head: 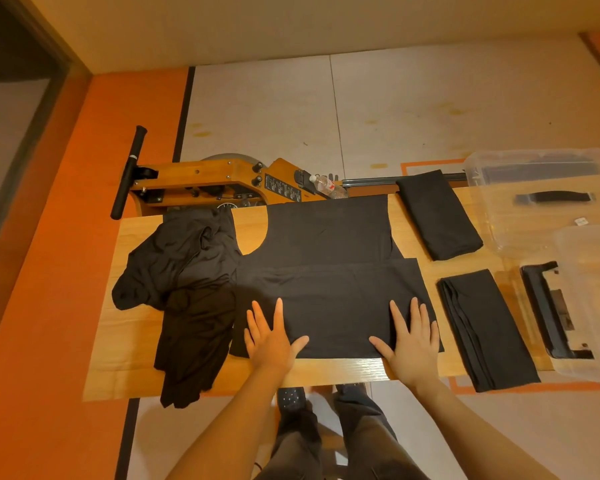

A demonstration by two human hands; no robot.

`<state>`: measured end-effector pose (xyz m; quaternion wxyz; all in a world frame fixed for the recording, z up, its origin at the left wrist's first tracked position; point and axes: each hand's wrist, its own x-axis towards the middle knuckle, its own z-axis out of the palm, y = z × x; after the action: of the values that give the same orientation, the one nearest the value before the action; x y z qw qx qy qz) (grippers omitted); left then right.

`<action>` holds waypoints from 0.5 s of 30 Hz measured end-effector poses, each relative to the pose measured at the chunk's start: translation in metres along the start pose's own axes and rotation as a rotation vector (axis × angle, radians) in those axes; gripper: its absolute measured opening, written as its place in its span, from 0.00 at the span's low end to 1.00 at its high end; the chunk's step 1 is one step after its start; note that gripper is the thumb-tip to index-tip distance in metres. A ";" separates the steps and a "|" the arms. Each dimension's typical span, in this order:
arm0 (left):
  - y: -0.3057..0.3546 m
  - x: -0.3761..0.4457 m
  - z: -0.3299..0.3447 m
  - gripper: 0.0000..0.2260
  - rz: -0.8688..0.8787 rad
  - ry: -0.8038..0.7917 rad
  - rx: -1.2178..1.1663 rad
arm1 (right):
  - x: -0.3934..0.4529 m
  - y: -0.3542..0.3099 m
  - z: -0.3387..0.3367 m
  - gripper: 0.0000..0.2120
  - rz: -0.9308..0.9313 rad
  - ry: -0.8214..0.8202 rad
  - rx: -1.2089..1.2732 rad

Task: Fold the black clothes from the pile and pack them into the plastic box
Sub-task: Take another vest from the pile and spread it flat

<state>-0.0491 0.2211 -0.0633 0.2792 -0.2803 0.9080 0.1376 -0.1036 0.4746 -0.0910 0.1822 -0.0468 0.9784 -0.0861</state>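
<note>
A black garment (329,271) lies spread flat in the middle of the wooden table (136,327), its near part folded over. My left hand (269,336) and my right hand (409,336) both rest flat on its near edge, fingers apart, holding nothing. A crumpled pile of black clothes (187,289) sits to the left and hangs over the front edge. Two folded black pieces lie on the right: one at the far side (437,214), one near the front (484,327). The clear plastic box (541,199) stands at the far right.
A clear lid with a black latch (555,310) lies at the table's right end. Behind the table stands a wooden rowing machine (222,178) with a black handle and a water bottle (328,187) on it. The floor to the left is orange.
</note>
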 end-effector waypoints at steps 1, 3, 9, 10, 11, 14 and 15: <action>-0.001 -0.003 0.003 0.43 -0.001 -0.001 -0.001 | -0.005 0.001 0.001 0.42 0.002 0.008 0.001; -0.001 -0.008 0.007 0.43 -0.003 0.005 -0.002 | -0.012 0.002 0.002 0.42 0.006 0.027 0.012; 0.010 -0.011 0.002 0.43 0.023 0.150 0.057 | 0.009 0.001 -0.034 0.30 0.147 0.188 0.283; 0.012 -0.009 0.001 0.43 0.031 0.166 0.079 | 0.016 0.002 -0.040 0.28 0.183 0.227 0.342; 0.015 -0.007 0.000 0.43 0.039 0.172 0.097 | 0.023 0.002 -0.046 0.25 0.220 0.249 0.399; 0.020 -0.001 -0.001 0.43 0.072 0.150 0.119 | 0.044 0.002 -0.059 0.21 0.330 0.245 0.594; 0.022 0.001 -0.001 0.43 0.083 0.137 0.118 | 0.050 0.001 -0.062 0.20 0.376 0.238 0.644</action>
<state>-0.0628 0.2380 -0.0614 0.2267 -0.2344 0.9423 0.0756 -0.1728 0.4786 -0.0514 0.0854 0.2030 0.9070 -0.3589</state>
